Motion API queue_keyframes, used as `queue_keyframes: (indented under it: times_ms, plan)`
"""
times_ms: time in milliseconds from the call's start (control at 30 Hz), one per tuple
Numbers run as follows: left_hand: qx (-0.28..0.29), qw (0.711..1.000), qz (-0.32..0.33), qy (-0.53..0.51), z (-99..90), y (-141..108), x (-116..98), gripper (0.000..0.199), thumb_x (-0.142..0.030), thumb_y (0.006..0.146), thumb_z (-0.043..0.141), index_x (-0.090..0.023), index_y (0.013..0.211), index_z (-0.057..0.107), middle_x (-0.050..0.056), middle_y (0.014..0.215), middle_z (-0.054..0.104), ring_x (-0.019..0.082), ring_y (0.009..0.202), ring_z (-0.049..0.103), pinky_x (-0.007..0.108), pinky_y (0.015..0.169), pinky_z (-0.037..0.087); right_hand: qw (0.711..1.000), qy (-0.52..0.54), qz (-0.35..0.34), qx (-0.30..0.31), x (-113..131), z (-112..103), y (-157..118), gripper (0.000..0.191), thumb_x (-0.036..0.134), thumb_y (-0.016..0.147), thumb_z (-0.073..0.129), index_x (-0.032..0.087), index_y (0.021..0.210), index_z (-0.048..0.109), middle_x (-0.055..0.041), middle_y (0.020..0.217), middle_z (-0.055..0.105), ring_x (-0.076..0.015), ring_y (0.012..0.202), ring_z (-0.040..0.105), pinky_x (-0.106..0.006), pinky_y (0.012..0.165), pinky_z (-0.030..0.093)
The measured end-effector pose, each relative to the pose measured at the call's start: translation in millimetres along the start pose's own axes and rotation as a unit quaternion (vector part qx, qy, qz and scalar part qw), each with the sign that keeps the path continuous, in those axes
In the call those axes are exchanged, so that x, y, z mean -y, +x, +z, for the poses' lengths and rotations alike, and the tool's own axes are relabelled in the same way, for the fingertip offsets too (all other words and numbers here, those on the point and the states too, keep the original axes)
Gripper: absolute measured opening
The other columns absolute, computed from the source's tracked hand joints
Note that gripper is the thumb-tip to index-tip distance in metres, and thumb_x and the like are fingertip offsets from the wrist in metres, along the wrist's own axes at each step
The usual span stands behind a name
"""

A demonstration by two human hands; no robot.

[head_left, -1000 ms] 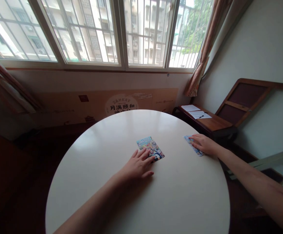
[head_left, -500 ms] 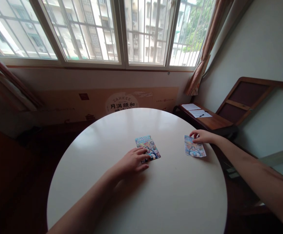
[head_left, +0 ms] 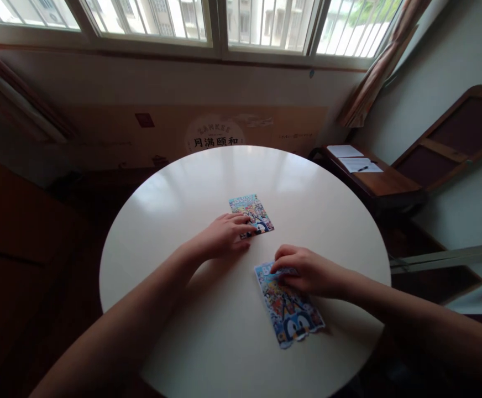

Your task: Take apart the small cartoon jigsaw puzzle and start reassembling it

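Observation:
On the round white table [head_left: 208,337] lies a colourful printed card [head_left: 251,210] with a cartoon penguin-like face at its lower edge. My left hand [head_left: 224,235] rests across its lower left part, fingers stretched out and lying over it. Closer to me, my right hand [head_left: 303,268] pinches the top of a second, matching printed sheet [head_left: 291,309] between thumb and fingers. This one has a blue and white face near the bottom and a ragged, torn-looking lower edge. My right fingers cover part of its top lettering.
Beyond the table, a low wooden stand [head_left: 394,179] at the right bears white papers [head_left: 359,165] and a pen [head_left: 362,168]. A printed panel [head_left: 162,130] stands below the barred windows [head_left: 266,25]. Curtains [head_left: 377,72] hang at both sides.
My right hand has brought the ragged sheet from the table's right edge leftward and closer to me. The left hand stays on its card. The view has tipped downward.

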State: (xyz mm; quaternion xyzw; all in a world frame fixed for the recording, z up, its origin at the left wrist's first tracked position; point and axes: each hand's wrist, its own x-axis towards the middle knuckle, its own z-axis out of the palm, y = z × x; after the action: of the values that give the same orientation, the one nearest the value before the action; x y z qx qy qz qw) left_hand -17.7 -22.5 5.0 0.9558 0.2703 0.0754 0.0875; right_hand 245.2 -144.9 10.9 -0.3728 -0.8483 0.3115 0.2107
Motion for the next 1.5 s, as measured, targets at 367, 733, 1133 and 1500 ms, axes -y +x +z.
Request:
queue_keyframes:
  times_ms: [367,733,1133,1500]
  plan:
    - [-0.014,0.998,0.053,-0.038,-4.2,0.6,-12.4,0.027,-0.038,0.09,0.068,-0.034,0.117,0.072,0.002,0.132,0.066,0.026,0.124,0.057,0.046,0.111,0.034,0.981,-0.193,-0.023,-0.009,38.4,39.5,-28.2,0.037,0.047,0.09,0.065,0.024,0.12,0.068,-0.0112,0.112,0.065,-0.0314,0.102,0.057,-0.054,0.094,0.047]
    - [0.02,0.995,0.081,-0.062,-19.2,-3.5,-33.1,0.022,-0.033,0.091,0.066,-0.033,0.111,0.075,0.003,0.124,0.068,0.024,0.116,0.061,0.043,0.108,0.037,0.985,-0.164,-0.028,0.052,38.4,50.4,-51.0,0.058,0.047,0.092,0.062,0.026,0.145,0.054,-0.0154,0.155,0.045,-0.0387,0.144,0.037,-0.063,0.119,0.022]
    - [0.003,0.994,0.09,-0.065,-16.6,-5.0,-31.0,0.022,-0.031,0.091,0.065,-0.031,0.11,0.076,0.005,0.124,0.069,0.024,0.117,0.061,0.044,0.107,0.037,0.985,-0.14,-0.043,0.087,38.3,40.8,-50.7,0.059,0.052,0.087,0.068,0.03,0.141,0.058,-0.0132,0.156,0.044,-0.0383,0.144,0.036,-0.065,0.119,0.018]
    - [0.036,0.994,0.082,-0.064,-32.5,-8.8,-50.6,0.022,-0.029,0.089,0.066,-0.032,0.107,0.076,0.002,0.113,0.072,0.023,0.107,0.064,0.042,0.104,0.037,0.985,-0.142,-0.045,0.084,44.6,43.4,-56.2,0.062,0.052,0.086,0.068,0.029,0.143,0.056,-0.0133,0.155,0.045,-0.0389,0.143,0.038,-0.065,0.12,0.016]
